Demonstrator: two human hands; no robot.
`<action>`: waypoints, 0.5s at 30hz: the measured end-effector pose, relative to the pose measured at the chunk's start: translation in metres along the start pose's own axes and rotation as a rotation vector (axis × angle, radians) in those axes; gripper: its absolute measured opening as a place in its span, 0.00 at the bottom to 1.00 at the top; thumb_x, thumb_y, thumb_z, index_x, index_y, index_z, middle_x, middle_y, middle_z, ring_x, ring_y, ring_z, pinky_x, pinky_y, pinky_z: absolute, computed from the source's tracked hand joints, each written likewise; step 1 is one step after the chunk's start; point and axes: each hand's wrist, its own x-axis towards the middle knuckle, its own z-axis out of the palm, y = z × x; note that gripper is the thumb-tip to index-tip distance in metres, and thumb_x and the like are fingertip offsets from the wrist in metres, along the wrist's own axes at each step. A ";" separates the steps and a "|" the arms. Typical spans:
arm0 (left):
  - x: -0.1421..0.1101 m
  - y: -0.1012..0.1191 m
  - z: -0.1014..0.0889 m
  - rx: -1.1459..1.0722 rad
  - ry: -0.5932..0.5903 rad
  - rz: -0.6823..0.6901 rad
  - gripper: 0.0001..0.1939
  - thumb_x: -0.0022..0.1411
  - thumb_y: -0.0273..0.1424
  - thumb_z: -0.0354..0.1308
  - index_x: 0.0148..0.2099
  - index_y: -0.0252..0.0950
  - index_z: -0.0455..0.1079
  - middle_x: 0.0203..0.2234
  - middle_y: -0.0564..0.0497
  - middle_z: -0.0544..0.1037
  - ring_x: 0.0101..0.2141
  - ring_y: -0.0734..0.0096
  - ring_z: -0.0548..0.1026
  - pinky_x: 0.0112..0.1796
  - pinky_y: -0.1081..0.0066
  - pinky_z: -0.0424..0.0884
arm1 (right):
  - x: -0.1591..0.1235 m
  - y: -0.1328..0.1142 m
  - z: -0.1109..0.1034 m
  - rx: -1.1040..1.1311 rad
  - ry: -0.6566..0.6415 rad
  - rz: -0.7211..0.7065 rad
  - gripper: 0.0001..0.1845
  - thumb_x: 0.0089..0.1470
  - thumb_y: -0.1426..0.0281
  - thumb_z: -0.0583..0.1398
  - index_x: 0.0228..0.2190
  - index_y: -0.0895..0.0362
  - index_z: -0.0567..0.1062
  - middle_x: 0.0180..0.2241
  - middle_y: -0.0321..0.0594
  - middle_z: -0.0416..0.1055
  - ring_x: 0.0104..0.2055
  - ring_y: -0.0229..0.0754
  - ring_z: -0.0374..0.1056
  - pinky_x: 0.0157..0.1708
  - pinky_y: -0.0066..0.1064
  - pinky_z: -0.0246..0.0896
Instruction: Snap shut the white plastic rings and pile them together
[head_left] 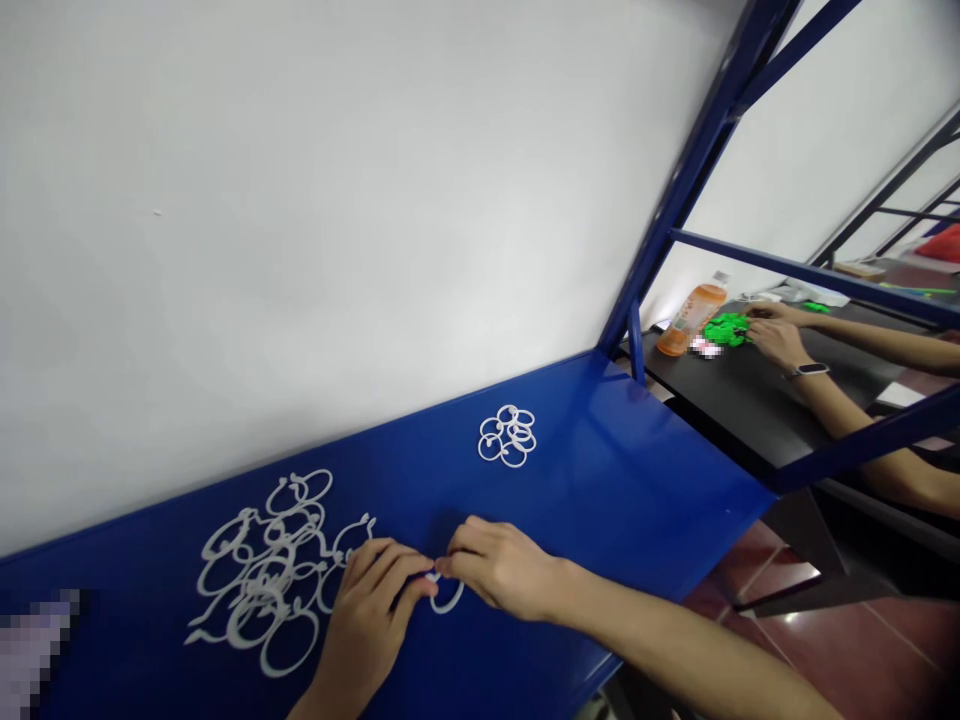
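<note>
Both hands meet over the blue table, pinching the two ends of one white plastic ring [448, 603]. My left hand [375, 610] grips it from the left with thumb and fingertips. From the right, my right hand [495, 568] holds the other end; its fingers are curled and partly hide the ring's top. Just left of my left hand lies a loose heap of white open rings [289, 640] with small pointed ends. Farther back, beyond my right hand, is a smaller group of closed-looking white rings [514, 458], overlapping each other.
A blue metal frame [675, 190] rises at the table's right end, and a white wall [337, 200] stands behind. Past the frame, a co-worker's hands [776, 335] handle green pieces [726, 329] on a black table, beside an orange drink bottle [691, 318].
</note>
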 end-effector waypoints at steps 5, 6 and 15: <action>0.004 -0.011 -0.004 0.230 0.033 -0.088 0.13 0.68 0.38 0.55 0.50 0.39 0.73 0.41 0.46 0.79 0.45 0.58 0.74 0.51 0.57 0.67 | 0.004 0.040 -0.023 -0.023 0.329 0.384 0.11 0.67 0.72 0.55 0.45 0.56 0.77 0.41 0.44 0.73 0.40 0.41 0.69 0.40 0.31 0.67; 0.004 -0.014 -0.005 0.297 0.021 -0.133 0.16 0.69 0.40 0.54 0.52 0.37 0.73 0.44 0.43 0.78 0.47 0.55 0.73 0.52 0.54 0.67 | 0.004 0.053 -0.030 -0.056 0.400 0.472 0.11 0.66 0.73 0.55 0.44 0.57 0.78 0.40 0.44 0.73 0.40 0.42 0.70 0.40 0.32 0.67; -0.006 -0.034 -0.006 0.534 -0.166 -0.318 0.29 0.70 0.45 0.45 0.61 0.30 0.69 0.51 0.38 0.76 0.54 0.45 0.67 0.55 0.48 0.63 | 0.002 0.116 -0.048 -0.262 0.311 0.733 0.07 0.63 0.73 0.59 0.38 0.58 0.78 0.35 0.42 0.74 0.38 0.42 0.72 0.41 0.31 0.67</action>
